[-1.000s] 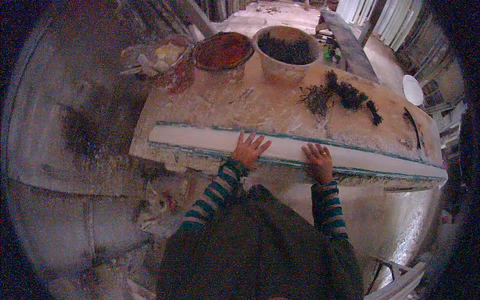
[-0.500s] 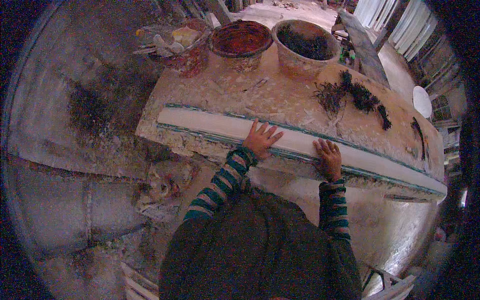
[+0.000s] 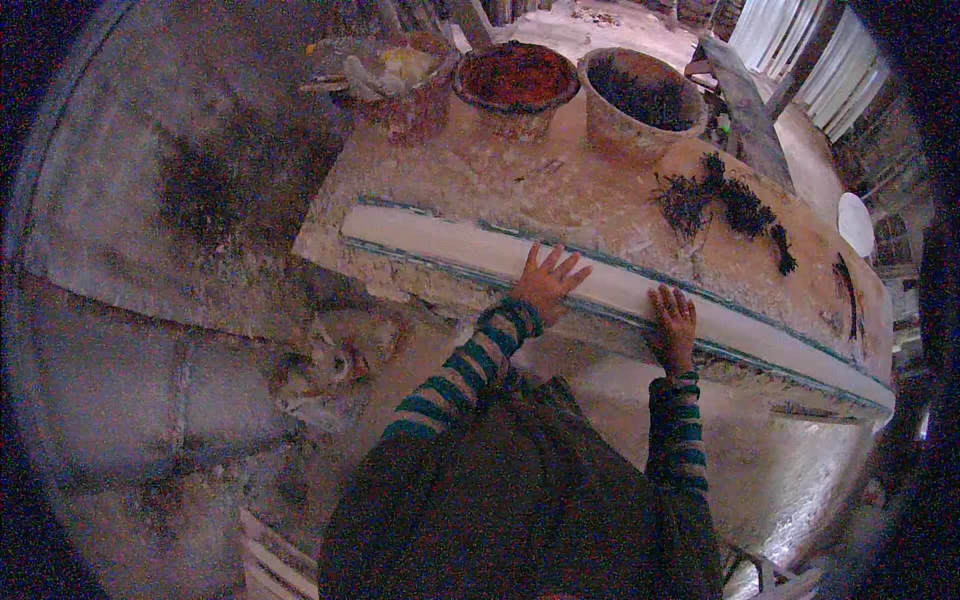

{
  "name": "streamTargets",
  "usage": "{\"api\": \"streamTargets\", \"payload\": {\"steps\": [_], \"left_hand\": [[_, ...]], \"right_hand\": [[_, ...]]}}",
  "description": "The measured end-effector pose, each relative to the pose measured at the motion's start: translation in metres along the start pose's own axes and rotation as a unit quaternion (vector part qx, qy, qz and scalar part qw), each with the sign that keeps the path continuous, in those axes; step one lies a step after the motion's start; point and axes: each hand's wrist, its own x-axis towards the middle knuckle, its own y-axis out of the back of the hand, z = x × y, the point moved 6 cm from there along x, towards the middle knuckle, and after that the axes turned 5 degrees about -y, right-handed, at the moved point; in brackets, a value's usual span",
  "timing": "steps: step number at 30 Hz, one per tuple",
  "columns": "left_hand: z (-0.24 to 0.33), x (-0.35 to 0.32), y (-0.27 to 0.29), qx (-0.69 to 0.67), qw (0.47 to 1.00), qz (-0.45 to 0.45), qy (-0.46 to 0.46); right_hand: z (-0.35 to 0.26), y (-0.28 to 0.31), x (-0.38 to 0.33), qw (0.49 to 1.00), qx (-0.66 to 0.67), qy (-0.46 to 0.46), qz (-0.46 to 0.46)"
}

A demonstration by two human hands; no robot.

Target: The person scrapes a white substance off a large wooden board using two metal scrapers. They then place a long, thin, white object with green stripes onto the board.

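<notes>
Dusty, plaster-spattered grey floor (image 3: 150, 400) across the left and bottom of the frame, rough and stained. Nearest, at the bottom centre, dark clothing and two striped sleeves in teal and dark bands rising from the lower edge. Just above, left hand (image 3: 545, 285) flat with fingers spread, palm down on the long white strip (image 3: 600, 285); right hand (image 3: 675, 325) flat too, fingers together and extended, resting on the same strip further right. Neither hand clenched around anything, just pressing on top.

Strip itself: pale, smooth, narrow, edged in teal, lying along the near edge of the workbench (image 3: 560, 195), long axis running from centre left down to the lower right of the frame.

Behind it, crusted beige bench top, grainy and blotched. Clump of dark fibres (image 3: 725, 205) loose on the bench at upper right.

Farthest, along the top of the frame, three round encrusted tubs: left tub (image 3: 385, 80) with tools and pale paste, middle tub (image 3: 515, 80) holding reddish-brown material, right tub (image 3: 640, 95) holding something dark.
</notes>
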Motion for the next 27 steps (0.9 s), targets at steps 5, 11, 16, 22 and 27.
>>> {"api": "streamTargets", "payload": {"steps": [5,11,16,22,27], "left_hand": [[0.009,-0.028,0.007,-0.067,0.998,-0.010,0.017],[-0.036,-0.067,0.016,-0.089,0.993,-0.035,0.068],[-0.004,-0.006,0.009,-0.059,0.997,0.033,0.035],[0.113,0.112,-0.028,-0.156,0.985,0.026,-0.069],[0.242,0.200,-0.079,-0.160,0.977,-0.001,-0.143]], "right_hand": [[-0.002,-0.006,-0.008,0.994,-0.046,-0.048,-0.082],[-0.034,0.009,0.010,0.986,0.009,-0.112,-0.126],[-0.028,0.025,-0.003,0.986,0.060,-0.128,-0.089],[0.053,0.044,-0.051,0.986,0.067,-0.152,-0.003],[0.168,0.057,-0.142,0.979,0.113,-0.170,0.026]]}}
